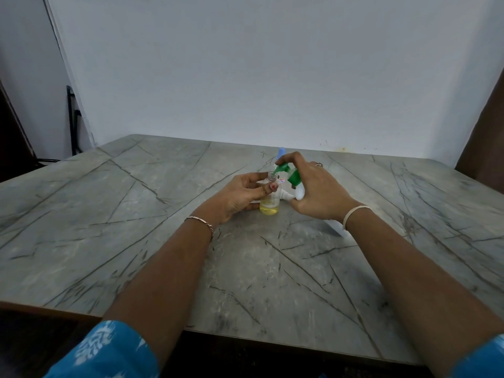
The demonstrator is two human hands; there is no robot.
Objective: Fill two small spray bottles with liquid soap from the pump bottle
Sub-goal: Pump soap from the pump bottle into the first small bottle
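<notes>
You are looking down at a grey, dark-veined stone table (136,227) that stands against a pale wall (272,64), with both of your bare forearms reaching forward from blue patterned sleeves (109,350). At the far left, a dark cable (72,118) hangs beside the wall. Moving inward, your left hand (240,195), with a thin chain bracelet at the wrist, is closed around a small clear spray bottle (270,197) that stands upright on the table near its middle; your thumb and fingers pinch it just below its open, capless neck. Pale yellow liquid fills the bottom part of this bottle. Directly above its mouth sits the green pump nozzle (282,167) of the pump bottle (300,190), which is tilted over toward the small bottle. Just behind them, a second small bottle with a light blue cap (281,152) stands on the table, mostly hidden. Your right hand (319,189), wearing a ring and a pale band at the wrist, grips the white pump bottle around its shoulder, with a finger lying over the top of the green pump head. Part of the white body shows beneath your right wrist, low against the table. A small white piece (285,195) is between the two bottles; you cannot tell what it is.
</notes>
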